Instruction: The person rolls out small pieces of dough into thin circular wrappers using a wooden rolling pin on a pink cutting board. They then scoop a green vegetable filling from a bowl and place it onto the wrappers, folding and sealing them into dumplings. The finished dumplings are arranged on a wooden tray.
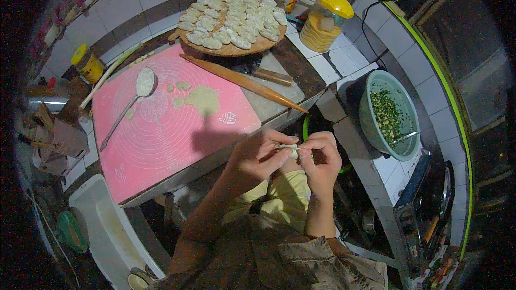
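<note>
Between them, my left hand and my right hand pinch a small pale dumpling by its edges, in front of my lap. Fingers cover much of the dumpling. On the pink silicone pastry mat to the left lie a flat round dough wrapper and several small dough pieces. A metal spoon heaped with flour rests there too. To the right stands a pale green bowl of chopped green filling, with a utensil handle sticking out.
A tapered wooden rolling pin lies across the mat's far corner. Behind it, a round wooden board carries many floured dumplings. A yellow-lidded jar stands beside the board. At lower left is a white sink; a gas stove sits at right.
</note>
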Tool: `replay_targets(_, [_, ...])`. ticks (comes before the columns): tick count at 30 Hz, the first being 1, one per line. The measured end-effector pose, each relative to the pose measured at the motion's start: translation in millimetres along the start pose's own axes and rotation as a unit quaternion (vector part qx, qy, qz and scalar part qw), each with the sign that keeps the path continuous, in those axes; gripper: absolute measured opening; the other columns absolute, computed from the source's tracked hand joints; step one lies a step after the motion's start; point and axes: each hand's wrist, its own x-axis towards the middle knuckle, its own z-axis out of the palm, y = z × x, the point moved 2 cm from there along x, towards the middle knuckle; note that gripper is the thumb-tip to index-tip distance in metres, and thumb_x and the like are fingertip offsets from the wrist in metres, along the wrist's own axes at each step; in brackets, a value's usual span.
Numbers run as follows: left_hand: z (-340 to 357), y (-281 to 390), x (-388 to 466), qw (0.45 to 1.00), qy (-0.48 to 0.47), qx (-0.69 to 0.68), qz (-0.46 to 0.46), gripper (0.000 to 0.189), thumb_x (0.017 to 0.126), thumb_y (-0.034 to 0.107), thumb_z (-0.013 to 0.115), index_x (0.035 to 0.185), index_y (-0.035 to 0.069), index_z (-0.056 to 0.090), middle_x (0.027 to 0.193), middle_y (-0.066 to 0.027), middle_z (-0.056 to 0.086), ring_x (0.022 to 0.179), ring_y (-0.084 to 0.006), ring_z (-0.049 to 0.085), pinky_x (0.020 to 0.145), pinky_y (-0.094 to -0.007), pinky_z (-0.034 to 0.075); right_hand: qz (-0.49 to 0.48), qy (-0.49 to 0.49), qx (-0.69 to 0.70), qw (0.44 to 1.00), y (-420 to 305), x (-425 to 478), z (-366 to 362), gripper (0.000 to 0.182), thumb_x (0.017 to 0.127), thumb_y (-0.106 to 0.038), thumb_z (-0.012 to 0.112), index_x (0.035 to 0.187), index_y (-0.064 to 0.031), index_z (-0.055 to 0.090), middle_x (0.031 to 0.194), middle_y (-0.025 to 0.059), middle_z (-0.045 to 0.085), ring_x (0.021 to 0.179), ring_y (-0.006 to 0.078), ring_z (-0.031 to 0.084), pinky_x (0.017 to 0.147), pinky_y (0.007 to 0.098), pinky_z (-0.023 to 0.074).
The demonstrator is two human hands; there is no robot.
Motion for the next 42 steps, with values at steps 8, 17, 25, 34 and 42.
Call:
replay_targets(8, [-6.2, -25.2, -7.3, 0.989, 0.031, 0.114, 0.087, 0.017, 0.094, -0.003, 0.064, 0.111, -0.003, 0.063, 0.103, -0.0113, 0.071, 0.097, -0.0128, 0.069, 0.081, -0.0289, 0.056, 0.008, -0.042, 0.035, 0.998, -6.7, 1.3, 1.4, 0.015, 0.078, -0.004, 0.079, 0.091, -0.0035, 0.071, 0.1, 0.009, 0.067, 0.095, 0.021, 0.062, 0.087, 0.0332, 0.0489])
replay_targets(17, [3.6, 22.4, -2.8, 0.964, 0.004, 0.224, 0.144, 0.026, 0.093, -0.005, 0.062, 0.118, -0.002, 0.056, 0.114, -0.0162, 0.066, 0.107, -0.023, 0.07, 0.088, -0.0318, 0.058, -0.006, -0.053, -0.004, 0.999, -5.7, 3.4, 1.9, 0.018, 0.077, -0.004, 0.08, 0.093, -0.0041, 0.071, 0.101, 0.0094, 0.066, 0.098, 0.0228, 0.062, 0.086, 0.0336, 0.0495])
replay_targets(25, [-0.6, -12.7, -3.4, 0.998, 0.017, -0.006, 0.058, 0.024, 0.094, -0.008, 0.061, 0.116, -0.003, 0.056, 0.112, -0.0178, 0.068, 0.107, -0.0191, 0.068, 0.092, -0.0294, 0.055, -0.005, 0.002, -0.004, 1.0, -3.0, 0.6, 6.0, 0.015, 0.081, -0.004, 0.076, 0.094, -0.0036, 0.071, 0.1, 0.0111, 0.066, 0.096, 0.0236, 0.062, 0.085, 0.0345, 0.0498])
replay_targets(34, [-8.3, -15.2, -9.2, 0.942, -0.001, 0.28, 0.186, 0.02, 0.093, -0.001, 0.066, 0.113, -0.001, 0.065, 0.114, -0.0138, 0.069, 0.097, -0.0237, 0.071, 0.081, -0.0318, 0.057, -0.03, -0.038, -0.015, 0.999, -7.3, 0.6, 2.5, 0.018, 0.078, -0.004, 0.079, 0.094, -0.0053, 0.073, 0.101, 0.0107, 0.067, 0.097, 0.0229, 0.063, 0.087, 0.0341, 0.0498])
replay_targets(42, [3.3, 26.0, -4.5, 0.926, 0.05, 0.334, 0.171, 0.03, 0.093, 0.003, 0.067, 0.123, 0.001, 0.061, 0.113, -0.0141, 0.071, 0.098, -0.0289, 0.072, 0.082, -0.0351, 0.057, 0.003, -0.012, -0.013, 1.0, -3.3, -0.4, 5.3, 0.016, 0.078, -0.003, 0.079, 0.092, -0.0039, 0.071, 0.103, 0.0102, 0.065, 0.098, 0.0226, 0.061, 0.086, 0.034, 0.0491])
